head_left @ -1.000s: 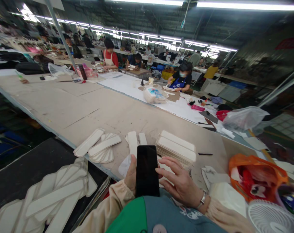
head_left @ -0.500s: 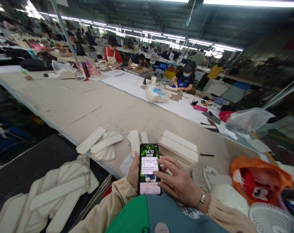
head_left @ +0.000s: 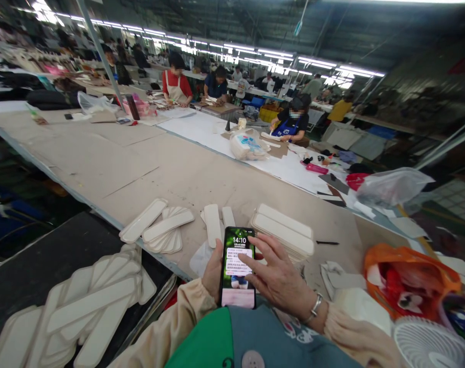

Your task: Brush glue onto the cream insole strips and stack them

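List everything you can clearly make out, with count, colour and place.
phone: one, black, lower centre
table: one, tan, middle
fanned strips: several, cream, left of phone
loose strips: at least two, cream, beyond phone
stacked strips: many, cream, right of loose strips
scattered strips: many, cream, lower left
printed bag: one, white, upper centre
clear bag: one, transparent, right
orange bag: one, orange, lower right
slatted round object: one, white, bottom right
ceiling lights: several, white, top
co-workers: several, colours vary, background
bracelet: one, silver, right wrist
left hand: one, beige-sleeved, holding phone
right hand: one, beige-sleeved, over phone
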A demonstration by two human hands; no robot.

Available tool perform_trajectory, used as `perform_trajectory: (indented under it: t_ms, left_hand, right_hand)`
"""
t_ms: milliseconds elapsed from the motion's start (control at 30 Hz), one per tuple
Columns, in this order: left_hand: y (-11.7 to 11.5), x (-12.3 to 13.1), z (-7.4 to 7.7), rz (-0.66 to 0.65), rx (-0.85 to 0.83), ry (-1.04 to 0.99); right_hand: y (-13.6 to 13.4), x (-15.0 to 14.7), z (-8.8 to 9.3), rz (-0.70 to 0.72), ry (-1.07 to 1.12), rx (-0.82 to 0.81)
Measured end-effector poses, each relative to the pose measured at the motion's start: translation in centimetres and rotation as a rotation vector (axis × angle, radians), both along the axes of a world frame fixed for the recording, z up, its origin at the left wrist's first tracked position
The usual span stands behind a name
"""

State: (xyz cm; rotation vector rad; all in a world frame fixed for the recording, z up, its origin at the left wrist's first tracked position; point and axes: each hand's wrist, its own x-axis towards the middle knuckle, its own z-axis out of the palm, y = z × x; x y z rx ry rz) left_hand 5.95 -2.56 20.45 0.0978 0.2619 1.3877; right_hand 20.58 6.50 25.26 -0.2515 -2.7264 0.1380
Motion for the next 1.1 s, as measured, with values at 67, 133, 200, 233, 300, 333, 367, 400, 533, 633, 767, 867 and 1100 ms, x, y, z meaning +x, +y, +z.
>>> perform_trajectory:
  t_ms: [67,133,200,233,300,333,367,400,533,633,767,867,1100]
  left_hand:
    - [0.1,0.0,-0.2,-0.012,-0.002,-0.021]
    - [0.2,0.0,-0.2,-0.002,-0.002,-0.039]
    - [0.3,0.0,-0.2,-0.013,0.005,-0.045]
    - [0.3,0.1,-0.2,-0.018,0.009,-0.042]
    - [0.3,0.1,-0.1,-0.021,0.015,-0.029]
    - [0.2,0.2,0.0,-0.017,0.017,-0.020]
    - [0.2,0.2,0.1,-0.012,0.019,-0.012]
    - [0.2,0.3,0.2,-0.012,0.022,-0.005]
    - [0.1,0.2,0.0,-0.007,0.024,0.002]
    - [0.2,0.0,-0.7,-0.004,0.033,0.002]
    - [0.2,-0.2,-1.3,-0.064,0.090,-0.022]
    - [0.2,-0.1,-1.1,-0.067,0.079,-0.034]
    - [0.2,0.2,-0.4,-0.033,0.028,-0.009]
  right_hand:
    - [0.3,0.2,-0.2,-0.053,0.011,0.012]
    - [0.4,0.3,-0.2,-0.084,0.021,0.016]
    - [0.2,0.3,-0.1,-0.064,0.022,0.008]
    - [0.1,0.3,0.0,-0.033,0.015,0.000]
    - [-0.2,0.1,0.3,0.050,-0.013,-0.016]
    - [-0.4,-0.1,0.4,0.085,-0.030,-0.024]
    - [-0.5,-0.2,0.4,0.108,-0.041,-0.031]
    - [-0.6,-0.3,0.5,0.120,-0.047,-0.034]
    - [-0.3,0.1,0.2,0.084,0.008,-0.029]
    - [0.3,1.2,0.1,-0.015,0.100,-0.012]
    - [0.6,2.7,0.1,-0.110,0.179,0.002]
    - [0.5,3.2,0.2,-0.097,0.200,-0.007]
    - [0.2,3.2,0.1,-0.065,0.205,-0.036]
